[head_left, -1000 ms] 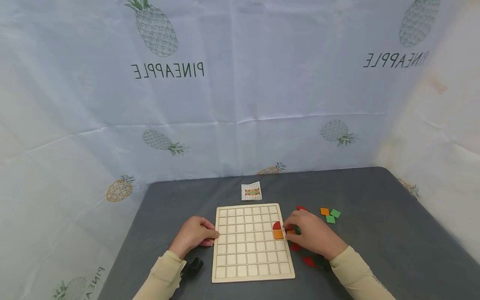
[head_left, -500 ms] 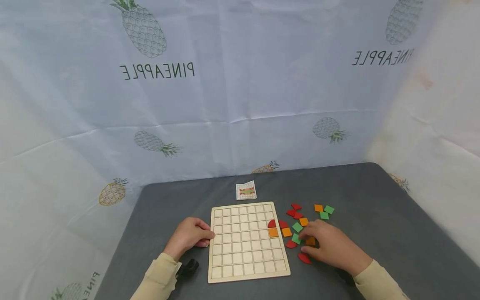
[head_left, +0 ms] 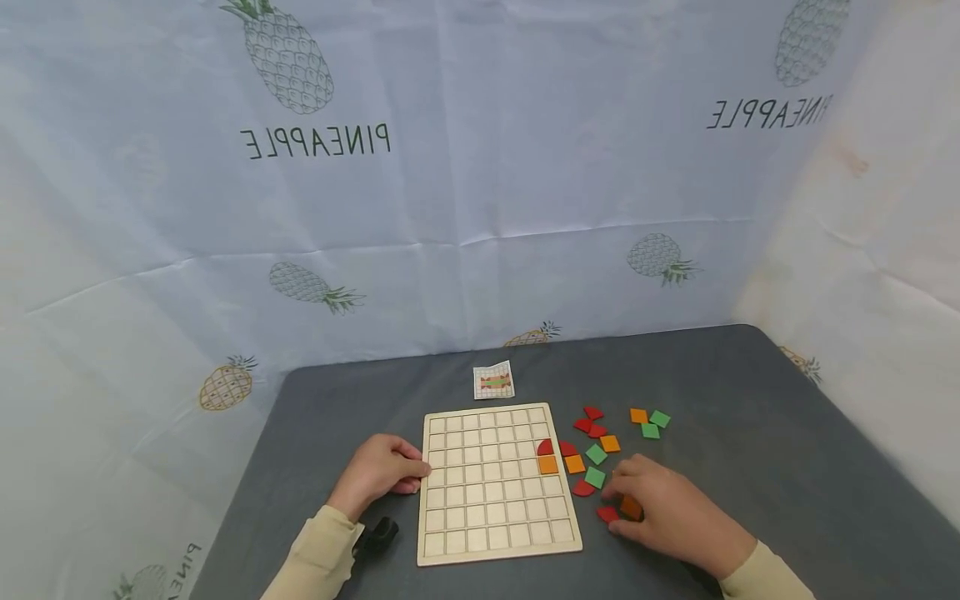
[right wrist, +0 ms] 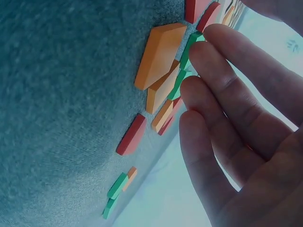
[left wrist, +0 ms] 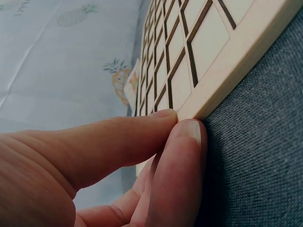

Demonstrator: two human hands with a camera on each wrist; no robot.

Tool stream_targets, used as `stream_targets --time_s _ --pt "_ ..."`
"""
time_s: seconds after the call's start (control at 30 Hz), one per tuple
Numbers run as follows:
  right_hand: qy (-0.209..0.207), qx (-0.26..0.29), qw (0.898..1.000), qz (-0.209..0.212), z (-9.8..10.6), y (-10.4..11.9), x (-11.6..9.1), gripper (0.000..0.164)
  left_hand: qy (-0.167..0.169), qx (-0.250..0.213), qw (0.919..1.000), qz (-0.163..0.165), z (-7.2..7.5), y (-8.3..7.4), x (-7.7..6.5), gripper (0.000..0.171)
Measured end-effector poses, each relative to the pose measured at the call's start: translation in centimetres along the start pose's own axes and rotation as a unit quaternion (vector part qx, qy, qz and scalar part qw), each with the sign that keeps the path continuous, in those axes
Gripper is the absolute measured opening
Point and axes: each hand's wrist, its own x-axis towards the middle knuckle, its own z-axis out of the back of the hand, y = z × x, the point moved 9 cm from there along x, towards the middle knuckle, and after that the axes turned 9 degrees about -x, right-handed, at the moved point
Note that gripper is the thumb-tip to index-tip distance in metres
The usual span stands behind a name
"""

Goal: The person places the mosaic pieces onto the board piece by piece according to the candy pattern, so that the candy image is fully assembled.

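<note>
A pale wooden grid board (head_left: 487, 504) lies on the dark table. My left hand (head_left: 381, 468) pinches its left edge between thumb and fingers, close up in the left wrist view. On the board's right side, a red curved-edge tile (head_left: 545, 447) sits in a cell just behind an orange square tile (head_left: 548, 465). My right hand (head_left: 671, 504) hovers low over loose tiles to the right, fingers relaxed and spread from the thumb. Nearest it are a red tile (head_left: 607, 514) by the thumb and orange tiles (right wrist: 160, 54) below the fingers. It holds nothing.
Several red, orange and green tiles (head_left: 596, 454) are scattered right of the board, with another small group (head_left: 649, 431) farther right. A small printed pattern card (head_left: 493, 381) lies behind the board. A pineapple-print cloth (head_left: 465, 167) hangs around the table.
My right hand has moved from the board's right edge rightward and nearer to me, uncovering several tiles. My left hand keeps its pinch on the board. The head view has shifted slightly.
</note>
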Motion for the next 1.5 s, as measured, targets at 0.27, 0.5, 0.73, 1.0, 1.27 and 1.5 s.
stream_targets --time_s 0.27,0.5,0.73,1.0,1.27,1.5 --pt "0.012 -0.001 1.000 0.008 -0.3 -0.1 0.0 0.021 0.004 -0.001 1.0000 -0.001 -0.1 0.0 -0.1 0.023" --pt "0.003 0.007 1.000 0.006 -0.3 -0.2 0.4 0.017 0.002 0.002 1.0000 -0.001 0.0 0.0 -0.1 0.023" --pt "-0.027 0.012 0.999 0.022 0.4 1.2 2.3 0.018 0.003 0.000 1.0000 -0.004 0.1 -0.1 -0.1 0.023" --pt "-0.036 0.014 0.998 0.049 0.2 3.0 5.1 0.016 0.007 -0.001 1.0000 0.000 0.1 0.1 -0.1 0.023" --pt "-0.024 0.032 0.998 0.040 -0.4 3.4 6.1 0.016 0.004 -0.003 1.0000 -0.003 -0.1 0.0 -0.1 0.022" --pt "-0.024 0.029 0.999 0.035 -0.5 3.6 6.4 0.015 0.002 -0.002 1.0000 -0.002 0.0 0.0 -0.1 0.021"
